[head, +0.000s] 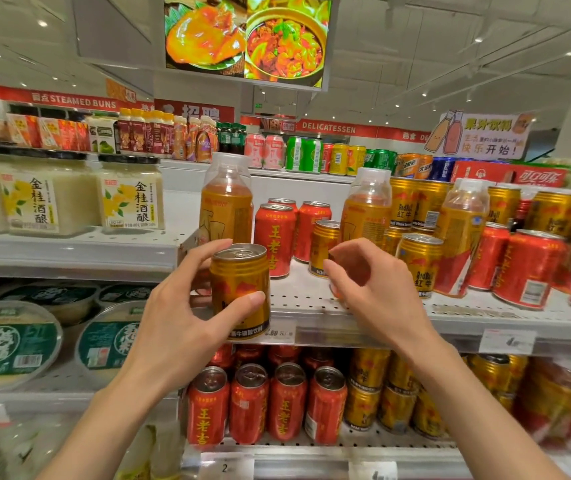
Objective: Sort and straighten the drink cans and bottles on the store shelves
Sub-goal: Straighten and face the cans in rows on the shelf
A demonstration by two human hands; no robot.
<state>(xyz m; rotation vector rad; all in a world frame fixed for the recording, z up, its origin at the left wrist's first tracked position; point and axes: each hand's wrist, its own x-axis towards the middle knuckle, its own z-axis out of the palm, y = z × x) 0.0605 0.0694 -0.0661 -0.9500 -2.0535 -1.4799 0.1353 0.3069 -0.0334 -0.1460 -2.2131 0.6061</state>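
Observation:
My left hand (176,320) grips a gold can (241,289) upright in front of the shelf edge (311,332), thumb low on its front. Just right of it my right hand (377,289) hovers with fingers curled and apart, holding nothing; a bit of red shows behind its palm. On the perforated shelf stand red cans (274,239), a small gold can (324,247) behind my right fingertips, another gold can (419,263), and tall orange-gold bottles (226,202) with clear caps. Red and gold cans are mixed together toward the right.
The shelf below holds a row of red cans (266,407) and gold cans (395,403). To the left are jars of rice wine (131,195) and round green-lidded tubs (10,344). More cans and a red carton (509,174) line the top shelf behind.

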